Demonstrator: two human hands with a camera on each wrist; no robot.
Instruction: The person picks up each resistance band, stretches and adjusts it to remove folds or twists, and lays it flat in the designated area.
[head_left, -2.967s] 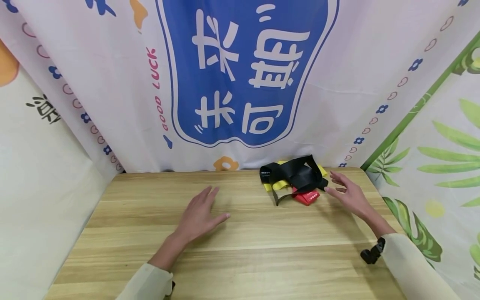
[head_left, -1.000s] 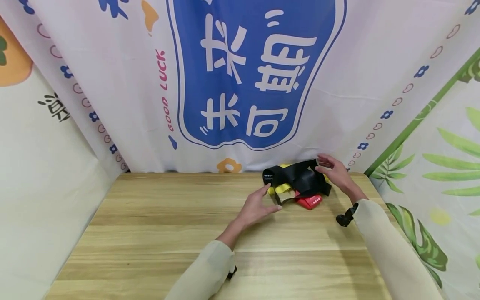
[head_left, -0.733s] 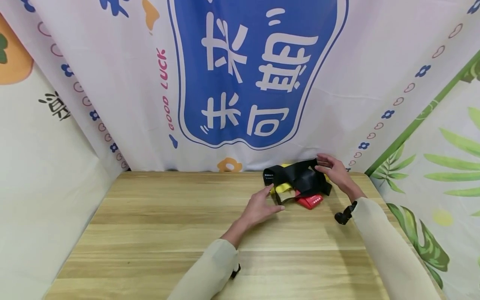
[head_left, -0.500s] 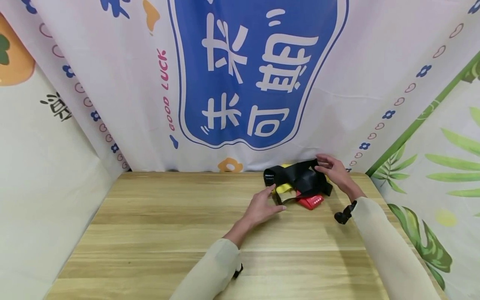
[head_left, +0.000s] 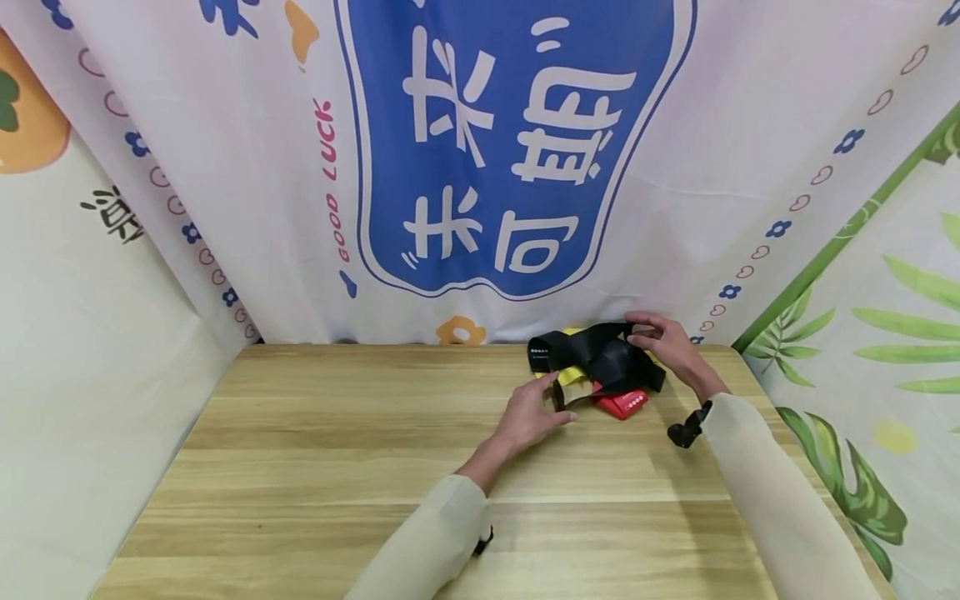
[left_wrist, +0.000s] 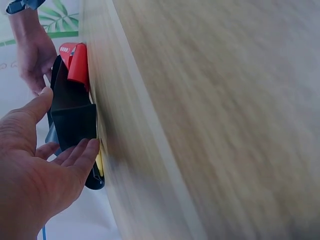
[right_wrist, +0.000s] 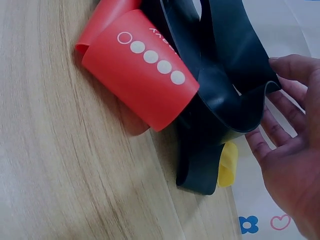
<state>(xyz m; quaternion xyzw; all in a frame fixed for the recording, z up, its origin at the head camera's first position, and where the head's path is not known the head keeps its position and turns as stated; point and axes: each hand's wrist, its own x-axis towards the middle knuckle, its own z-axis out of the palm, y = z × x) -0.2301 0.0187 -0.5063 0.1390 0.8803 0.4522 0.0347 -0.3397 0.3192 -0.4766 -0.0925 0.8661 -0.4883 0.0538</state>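
Left hand (head_left: 528,417) in there, fingers (left_wrist: 90,152) spread wide at the black band (head_left: 618,362); right hand (head_left: 670,345) at its other end, pinching or not, can't tell! Band's heaped on the bench (head_left: 337,458), not yet lifted clear.

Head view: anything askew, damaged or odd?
Yes: the cloth behind the table hangs with its lettering turned sideways. The black band lies twisted in a heap with a red band and a yellow band. No damage visible.

yellow band (head_left: 572,375): partly hidden by black band (head_left: 617,363) | white lettering (head_left: 539,357), head view: too small
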